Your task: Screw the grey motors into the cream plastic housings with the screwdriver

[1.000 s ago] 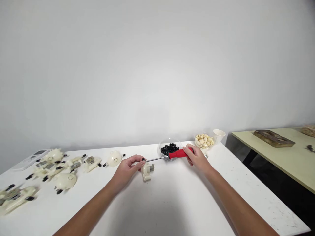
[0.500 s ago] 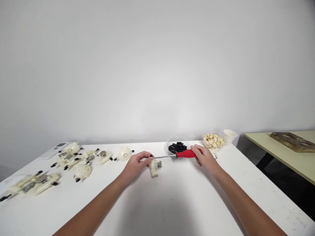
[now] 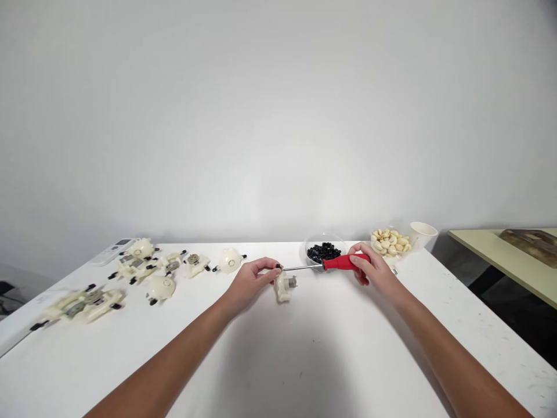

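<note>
Near the middle of the white table, my left hand (image 3: 253,281) pinches a cream plastic part (image 3: 284,288) with a small grey motor on its right side and a black tip at its top. My right hand (image 3: 371,268) is closed on the red handle of a screwdriver (image 3: 343,262). The screwdriver lies nearly level, its metal shaft pointing left and its end at the black tip by my left fingertips. Behind the screwdriver stands a clear bowl (image 3: 307,244) of small black pieces (image 3: 324,252).
Several similar cream parts (image 3: 161,287) lie at the left, near a white device (image 3: 114,252). At the back right are a container of cream pieces (image 3: 390,241) and a white cup (image 3: 423,233). A greenish table (image 3: 478,244) stands at the right.
The view has shifted, so the table and both hands appear farther right and slightly higher. Some right fingers have spread and moved on the handle. The screwdriver's end remains at the black tip.
</note>
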`<state>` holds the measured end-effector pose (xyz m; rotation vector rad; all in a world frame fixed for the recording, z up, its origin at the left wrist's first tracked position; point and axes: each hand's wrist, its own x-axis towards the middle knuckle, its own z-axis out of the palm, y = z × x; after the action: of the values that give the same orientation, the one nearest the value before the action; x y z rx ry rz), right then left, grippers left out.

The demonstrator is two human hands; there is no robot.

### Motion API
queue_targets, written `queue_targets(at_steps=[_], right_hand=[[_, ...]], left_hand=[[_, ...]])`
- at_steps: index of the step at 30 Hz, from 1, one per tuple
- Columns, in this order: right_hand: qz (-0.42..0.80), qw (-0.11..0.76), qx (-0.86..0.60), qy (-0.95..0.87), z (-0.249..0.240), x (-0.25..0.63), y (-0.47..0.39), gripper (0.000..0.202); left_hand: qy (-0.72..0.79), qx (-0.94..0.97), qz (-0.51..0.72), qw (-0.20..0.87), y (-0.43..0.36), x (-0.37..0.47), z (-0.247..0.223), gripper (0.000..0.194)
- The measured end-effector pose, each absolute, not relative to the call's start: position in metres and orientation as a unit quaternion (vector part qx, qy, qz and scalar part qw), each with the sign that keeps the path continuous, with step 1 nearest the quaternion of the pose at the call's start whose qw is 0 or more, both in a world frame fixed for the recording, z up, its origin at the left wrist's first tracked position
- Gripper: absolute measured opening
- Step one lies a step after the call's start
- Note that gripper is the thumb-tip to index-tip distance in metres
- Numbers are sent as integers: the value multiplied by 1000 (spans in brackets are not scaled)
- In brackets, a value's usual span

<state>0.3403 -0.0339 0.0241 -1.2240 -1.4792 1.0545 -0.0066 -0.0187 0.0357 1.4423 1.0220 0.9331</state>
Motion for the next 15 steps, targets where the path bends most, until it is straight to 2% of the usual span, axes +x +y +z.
queue_targets(at_steps=[3,8,15], right_hand=[[464,461,-442,-614,30,346,-36,16],[455,482,-431,-613,29,348,-36,15],[433,523,-445,-585,25,337,-39,16]], left_hand=[[428,613,386,541,-20,-6,34,27],[401,627,383,547,-32,2,34,27],[350,649,298,607,-44,10,18,47]])
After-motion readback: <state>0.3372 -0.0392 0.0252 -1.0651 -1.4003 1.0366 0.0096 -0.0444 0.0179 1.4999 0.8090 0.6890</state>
